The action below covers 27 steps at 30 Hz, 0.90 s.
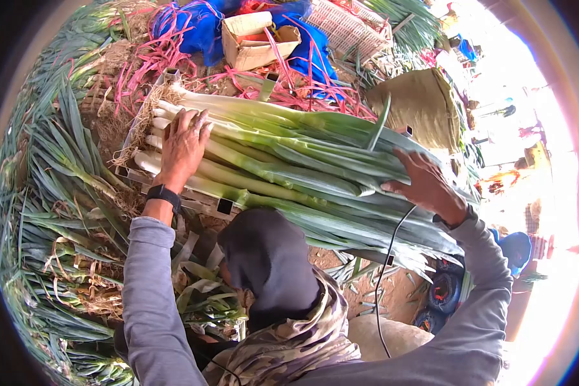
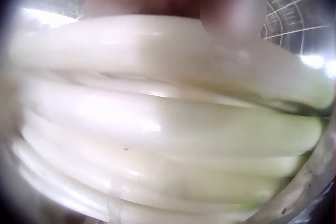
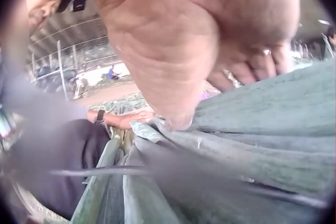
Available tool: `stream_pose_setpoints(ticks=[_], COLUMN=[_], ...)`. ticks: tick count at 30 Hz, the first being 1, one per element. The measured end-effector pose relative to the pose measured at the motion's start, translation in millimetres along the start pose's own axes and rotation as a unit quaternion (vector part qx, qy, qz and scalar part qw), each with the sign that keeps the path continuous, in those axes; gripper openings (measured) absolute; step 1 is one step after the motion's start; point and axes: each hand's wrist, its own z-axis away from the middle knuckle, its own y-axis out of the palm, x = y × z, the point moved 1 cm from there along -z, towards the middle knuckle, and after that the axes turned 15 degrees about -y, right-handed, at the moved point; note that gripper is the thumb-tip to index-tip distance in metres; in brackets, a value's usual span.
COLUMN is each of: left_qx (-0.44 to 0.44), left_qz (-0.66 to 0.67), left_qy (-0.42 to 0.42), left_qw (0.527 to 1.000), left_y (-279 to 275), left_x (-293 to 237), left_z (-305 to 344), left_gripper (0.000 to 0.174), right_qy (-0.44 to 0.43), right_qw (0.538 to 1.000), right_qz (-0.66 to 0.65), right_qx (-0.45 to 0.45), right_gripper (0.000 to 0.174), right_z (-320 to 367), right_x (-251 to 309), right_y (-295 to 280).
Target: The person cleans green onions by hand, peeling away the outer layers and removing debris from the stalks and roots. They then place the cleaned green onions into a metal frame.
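Observation:
A thick bundle of leeks (image 1: 283, 151) lies lengthwise across a metal frame (image 1: 206, 201), white root ends on the left and green leaves fanning right. My left hand (image 1: 183, 145), with a dark watch at the wrist, rests flat over the white stalks near the roots. Close up in the left wrist view, pale leek stalks (image 2: 147, 108) lie side by side under the blurred hand. Over the leafy part, my right hand (image 1: 424, 181) is spread with its thumb apart. In the right wrist view its thumb tip touches the green leaves (image 3: 252, 155).
More leeks (image 1: 64, 161) are heaped along the left. Beyond the frame lie pink straps (image 1: 154, 64), a cardboard box (image 1: 260, 48), blue netting (image 1: 196, 29) and a pale crate (image 1: 347, 26). A dark head covering (image 1: 270, 251) sits between the arms; a black cable (image 1: 386, 276) crosses the leaves.

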Motion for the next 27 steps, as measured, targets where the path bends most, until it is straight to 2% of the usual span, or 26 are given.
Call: stream_pose_setpoints(ticks=[1, 3, 4, 7, 8, 10, 11, 12, 13, 14, 15, 18, 21, 23, 25, 26, 27], left_qx=[0.010, 0.002, -0.003, 0.014, 0.009, 0.002, 0.008, 0.016, 0.023, 0.034, 0.036, 0.049, 0.046, 0.044, 0.032, 0.039, 0.044], left_qz=[-0.002, -0.014, -0.019, -0.010, -0.019, -0.040, -0.044, -0.046, -0.046, -0.045, -0.044, -0.033, -0.022, -0.001, -0.005, -0.006, -0.004], left_qy=[-0.004, 0.003, 0.006, -0.015, -0.014, -0.012, -0.017, -0.018, -0.018, -0.026, -0.028, -0.034, -0.038, -0.047, -0.043, -0.049, -0.052], left_qw=[1.000, 1.000, 1.000, 1.000, 1.000, 0.999, 0.999, 0.999, 0.999, 0.998, 0.998, 0.998, 0.998, 0.998, 0.999, 0.998, 0.998], left_y=[0.8, 1.7, 3.0, 2.0, 2.1, 4.7, 5.3, 6.4, 7.3, 7.6, 8.7, 7.6, 4.6, 2.8, 2.6, 3.8, 5.2], left_x=[0.2, -0.1, -1.7, -3.1, -2.4, -1.9, -1.2, -1.4, -3.2, -4.5, -5.4, -1.6, -1.4, -1.8, -1.3, -0.1, -0.7], left_z=[-0.3, -1.2, -1.1, -0.6, -1.6, -1.2, -1.2, -2.1, -4.0, -4.1, -3.2, -4.0, -2.7, -1.8, -1.1, -0.4, -1.3], left_gripper=[0.039, 0.039, 0.039, 0.039, 0.039, 0.040, 0.040, 0.041, 0.042, 0.043, 0.043, 0.042, 0.042, 0.042, 0.041, 0.042, 0.042], right_qy=[-0.101, -0.295, -0.361, -0.319, -0.312, -0.232, -0.181, -0.240, -0.269, -0.295, -0.322, -0.343, -0.372, -0.296, -0.174, -0.200, 0.055], right_qw=[0.993, 0.938, 0.919, 0.944, 0.943, 0.946, 0.931, 0.935, 0.926, 0.928, 0.925, 0.933, 0.906, 0.935, 0.952, 0.970, 0.992], right_qz=[0.046, 0.136, 0.027, 0.025, 0.004, -0.189, -0.289, -0.195, -0.162, -0.106, -0.048, 0.106, 0.191, 0.195, 0.243, 0.132, -0.047], right_qx=[-0.041, -0.124, -0.157, -0.087, -0.116, -0.127, -0.129, -0.172, -0.207, -0.201, -0.193, -0.036, -0.059, -0.013, 0.060, -0.037, 0.106], right_gripper=[0.069, 0.055, 0.049, 0.048, 0.039, 0.033, 0.030, 0.030, 0.038, 0.040, 0.043, 0.035, 0.026, 0.013, 0.011, 0.012, 0.016], right_z=[0.4, 2.0, 2.4, -1.7, -7.8, -14.0, -15.8, -23.2, -35.0, -50.7, -64.8, -101.6, -106.3, -81.8, -35.3, -3.8, 7.6], right_x=[4.4, 14.0, 28.5, 35.0, 27.6, 1.1, -2.7, -10.9, -15.5, -19.6, -25.7, -50.5, -60.8, -62.6, -79.8, -107.0, -87.2], right_y=[0.2, -4.6, -12.3, -4.0, -1.5, 3.8, 1.9, -7.1, -16.7, -20.4, -22.0, 6.0, 24.2, 18.5, 4.9, 9.2, -9.4])
